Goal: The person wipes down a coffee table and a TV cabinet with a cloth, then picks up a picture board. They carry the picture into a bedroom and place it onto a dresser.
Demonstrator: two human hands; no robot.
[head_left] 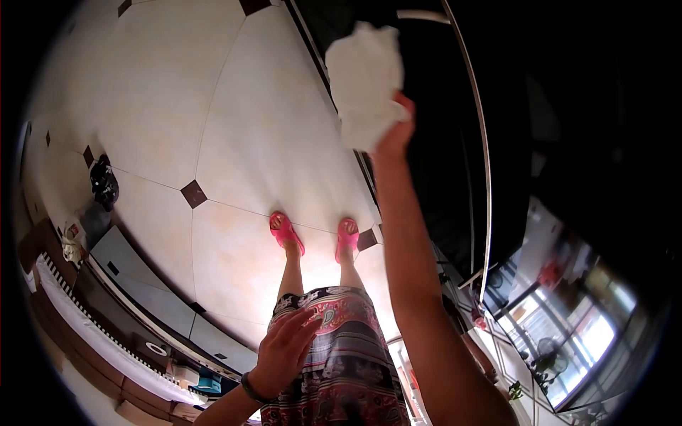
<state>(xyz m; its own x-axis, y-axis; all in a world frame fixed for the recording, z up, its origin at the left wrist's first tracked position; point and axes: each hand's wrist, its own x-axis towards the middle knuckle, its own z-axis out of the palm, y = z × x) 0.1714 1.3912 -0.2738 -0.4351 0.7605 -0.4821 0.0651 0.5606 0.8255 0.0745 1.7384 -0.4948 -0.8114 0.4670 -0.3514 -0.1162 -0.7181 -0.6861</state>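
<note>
My right hand point(399, 135) is stretched far forward, its fingers closed on a white cloth point(364, 78). The cloth hangs flat and slightly crumpled, hiding most of the fingers. Behind and to the right of it is a dark, glossy panel point(455, 142) with a thin pale edge strip. Whether the cloth touches that panel I cannot tell. My left hand point(288, 351) is low in front of the patterned clothing point(348, 341), holding nothing, with its fingers extended. A dark band point(250, 387) circles the left wrist.
Pink slippers point(285, 233) are on my feet, on pale floor tiles point(142, 128) with small dark insets. A black bundle point(104, 183) lies at the far left. Low grey-fronted furniture point(135, 266) curves along the lower left. A bright window point(575, 341) shows at the lower right.
</note>
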